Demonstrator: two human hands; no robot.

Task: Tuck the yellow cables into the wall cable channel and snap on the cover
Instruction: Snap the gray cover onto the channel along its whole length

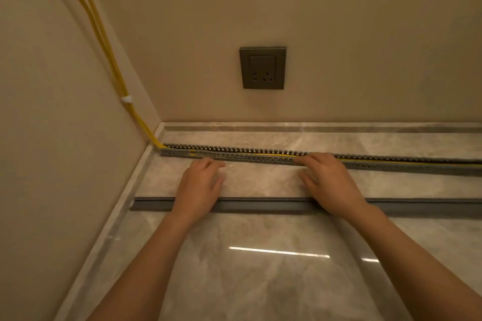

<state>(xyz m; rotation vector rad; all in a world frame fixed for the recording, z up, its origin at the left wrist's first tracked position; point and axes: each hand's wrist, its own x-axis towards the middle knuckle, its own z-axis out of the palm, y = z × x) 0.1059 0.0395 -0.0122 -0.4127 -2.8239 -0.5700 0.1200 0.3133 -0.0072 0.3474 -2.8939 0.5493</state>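
The grey cover (260, 204) lies loose across the floor (260, 281) at mid-frame, likely parked within reach. Behind it, the slotted channel (234, 157) already holds the yellow cables (391, 161). Right hand (331, 182) presses there, fingers spread, empty; left hand (200, 187) hovers wide, empty.

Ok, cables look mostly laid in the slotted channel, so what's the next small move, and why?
Probably slide the right hand along the channel, pressing the yellow cables down. They run along the slotted channel's top, seemingly not fully seated. The cover lies on the floor beneath both wrists, and the left hand holds nothing, so capping comes afterwards.
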